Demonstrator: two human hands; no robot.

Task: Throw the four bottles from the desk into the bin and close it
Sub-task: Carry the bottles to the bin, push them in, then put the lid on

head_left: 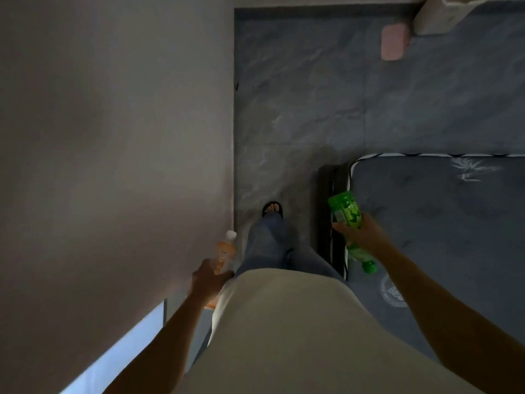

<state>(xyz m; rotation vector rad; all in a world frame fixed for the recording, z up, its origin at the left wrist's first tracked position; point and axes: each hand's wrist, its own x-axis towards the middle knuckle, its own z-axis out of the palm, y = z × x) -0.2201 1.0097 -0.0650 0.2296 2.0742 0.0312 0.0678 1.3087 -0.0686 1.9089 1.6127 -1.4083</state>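
Observation:
My left hand (208, 281) is closed around an orange bottle (225, 253) with a white cap that points forward, close to the wall on my left. My right hand (360, 233) grips a green bottle (345, 213) by its middle, its green cap (369, 267) pointing back toward me. That bottle hangs over the edge of a dark mattress. No desk and no other bottles are in view. A beige container (443, 15) stands at the far top right on the floor; I cannot tell whether it is the bin.
A plain wall (113, 137) fills the left half. A dark grey mattress (443, 223) lies on the right. Between them runs a narrow strip of grey marbled floor (298, 109), with my sandalled foot (272, 209) on it. A pink object (393, 42) sits far ahead.

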